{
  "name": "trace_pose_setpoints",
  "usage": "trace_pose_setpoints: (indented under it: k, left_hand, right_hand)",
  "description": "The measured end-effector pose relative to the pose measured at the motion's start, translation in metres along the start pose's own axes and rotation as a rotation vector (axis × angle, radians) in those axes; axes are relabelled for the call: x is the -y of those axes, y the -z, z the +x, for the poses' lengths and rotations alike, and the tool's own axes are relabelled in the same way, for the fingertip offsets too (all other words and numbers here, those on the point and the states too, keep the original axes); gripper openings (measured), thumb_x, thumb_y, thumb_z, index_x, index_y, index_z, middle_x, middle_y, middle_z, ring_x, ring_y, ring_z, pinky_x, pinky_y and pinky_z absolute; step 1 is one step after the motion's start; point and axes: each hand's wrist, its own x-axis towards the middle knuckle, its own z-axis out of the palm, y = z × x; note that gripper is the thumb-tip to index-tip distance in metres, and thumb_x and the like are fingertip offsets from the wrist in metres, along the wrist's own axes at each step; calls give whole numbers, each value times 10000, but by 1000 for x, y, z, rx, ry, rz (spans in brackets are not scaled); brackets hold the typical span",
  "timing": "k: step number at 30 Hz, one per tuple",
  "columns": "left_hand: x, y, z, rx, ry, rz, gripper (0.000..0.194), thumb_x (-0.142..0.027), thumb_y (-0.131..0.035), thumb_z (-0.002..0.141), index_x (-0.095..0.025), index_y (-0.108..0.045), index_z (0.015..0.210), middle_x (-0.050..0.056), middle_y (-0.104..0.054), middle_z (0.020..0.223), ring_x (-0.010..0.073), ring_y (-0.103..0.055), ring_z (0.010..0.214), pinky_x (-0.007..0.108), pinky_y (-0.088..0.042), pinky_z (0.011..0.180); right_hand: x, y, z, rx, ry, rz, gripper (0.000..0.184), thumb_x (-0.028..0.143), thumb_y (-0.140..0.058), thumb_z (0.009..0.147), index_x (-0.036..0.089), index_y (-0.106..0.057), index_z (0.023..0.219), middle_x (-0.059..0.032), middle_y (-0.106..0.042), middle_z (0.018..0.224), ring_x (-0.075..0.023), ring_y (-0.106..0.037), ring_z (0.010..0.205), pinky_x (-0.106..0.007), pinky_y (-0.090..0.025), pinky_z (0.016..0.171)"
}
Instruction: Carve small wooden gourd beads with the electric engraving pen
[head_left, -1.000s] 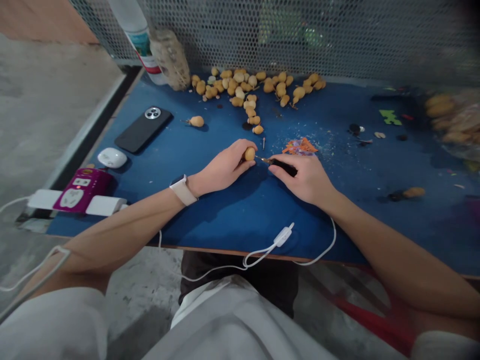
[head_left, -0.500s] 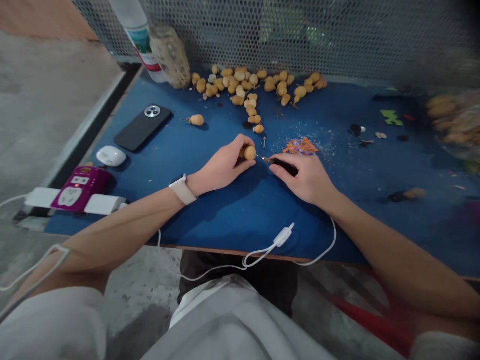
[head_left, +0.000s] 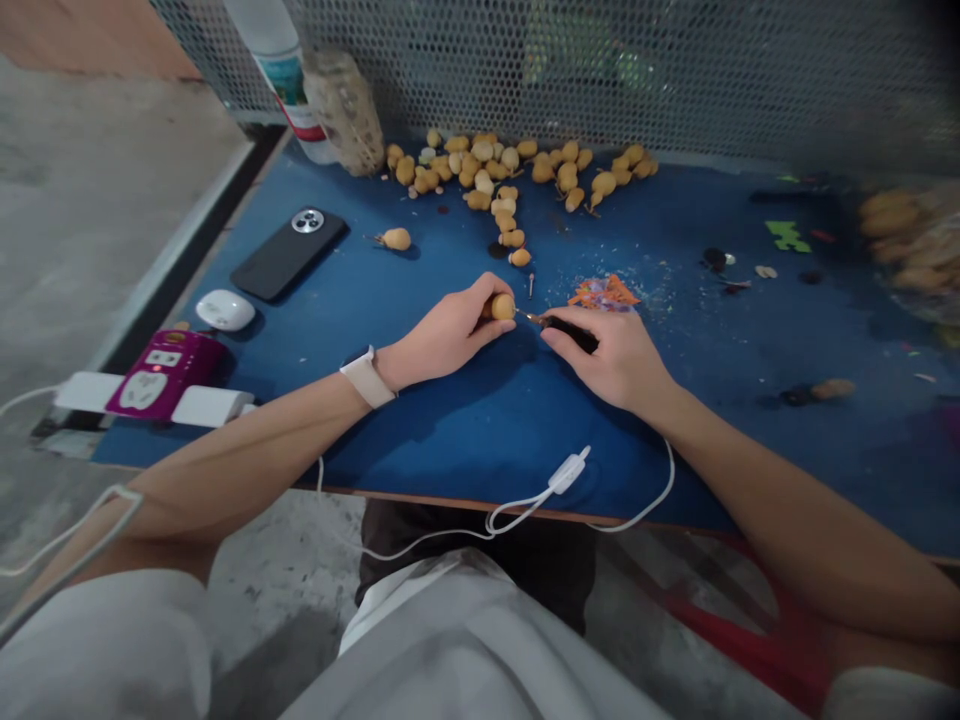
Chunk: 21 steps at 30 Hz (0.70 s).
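A small tan gourd [head_left: 503, 307] is pinched in my left hand [head_left: 459, 325], partly covered by the thumb and fingers. My right hand [head_left: 611, 355] is closed around a black-handled pen tool [head_left: 570, 333] with a thin metal tip. The tip points left and reaches to the gourd's right side or just short of it; I cannot tell whether they touch. From beneath my right wrist runs a white cord [head_left: 670, 470]. Beyond my hands, several small gourds [head_left: 484, 165] lie heaped along the back of the blue table [head_left: 450, 430].
A single gourd [head_left: 396, 239] lies near a black phone [head_left: 291, 254]. To the left are a white case [head_left: 225, 310] and a purple power adapter [head_left: 161, 375]. An orange wrapper [head_left: 609, 293] sits behind my right hand. A bottle [head_left: 281, 75] stands against the mesh panel [head_left: 450, 60].
The view has shifted very slightly. Both hands keep their holds, with the tool tip still at the gourd's right side.
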Motion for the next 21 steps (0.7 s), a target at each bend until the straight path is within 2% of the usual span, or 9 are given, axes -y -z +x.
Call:
trace_pose_setpoints:
  k: [11,21]
  left_hand:
    - [3,-1,0,-13,7,30,130,-303,-692,1119,-236,-598,1180,3,-707,920,175,-651,776,286,-469,736]
    - [2,-1,1,-27,-5,52,141,-254,-735,1097,-232,-603,1143,-16,-666,876,165,-628,747,280,-459,722]
  right_hand:
    - [2,-1,-2,-7,-8,-32,358,491,-675,1122,278,-916,1278,-76,-940,1254,-348,-894,1098,-465,-699,953]
    - [1,-6,-4,-35,-38,-60,358,472,-693,1111,257,-921,1286,-89,-941,1252,-343,-898,1056,-465,-703,963]
